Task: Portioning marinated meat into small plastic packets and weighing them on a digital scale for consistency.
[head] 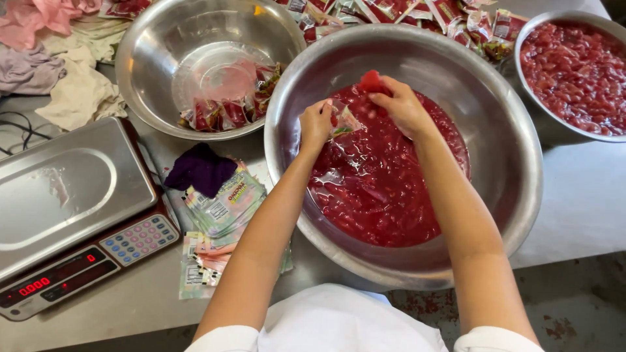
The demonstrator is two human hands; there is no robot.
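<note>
left fingers [317, 117] pinch pouch [343, 122]; right fingers [385, 91] grip red piece [371, 81].

A large steel bowl of red fruit pieces in liquid [495, 163] is sitting at the near centre of the grey metal desk [580, 202]. A second steel bowl holding a few filled sachets [150, 58] is lying far left of it, a third steel bowl of red fruit [531, 39] far right. A steel-topped digital scale [65, 195] is standing near left, with a stack of flat printed pouches [222, 208] lying between it and the central bowl, under a small dark purple cloth [199, 169]. Both hands are meeting over the central bowl, the left hand [316, 124] pinching a small clear sachet [344, 121], the right hand [401, 104] just right of it.
</note>
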